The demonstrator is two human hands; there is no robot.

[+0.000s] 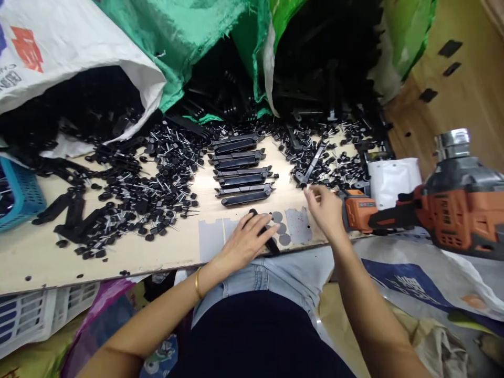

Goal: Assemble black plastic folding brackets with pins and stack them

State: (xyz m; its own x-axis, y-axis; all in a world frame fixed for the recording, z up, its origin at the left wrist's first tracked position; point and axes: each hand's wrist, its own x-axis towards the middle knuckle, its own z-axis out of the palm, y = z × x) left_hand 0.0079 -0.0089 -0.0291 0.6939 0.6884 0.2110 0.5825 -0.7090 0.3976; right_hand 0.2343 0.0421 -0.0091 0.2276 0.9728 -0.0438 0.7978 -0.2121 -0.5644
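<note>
My left hand is at the table's front edge, its fingers bent over a long black plastic part and holding it down. Beside that part lie several grey discs and flat grey plates. To the right, my right hand is raised over the table with thumb and forefinger pinched together; what is between them is too small to make out. It is nearest to a pile of black-headed screws. Ahead of my left hand, several black slotted assemblies lie stacked in a row.
A larger heap of black-headed screws spreads on the left, near a blue basket. An orange cordless power tool stands at the right, by a white packet. White and green sacks of black parts line the back.
</note>
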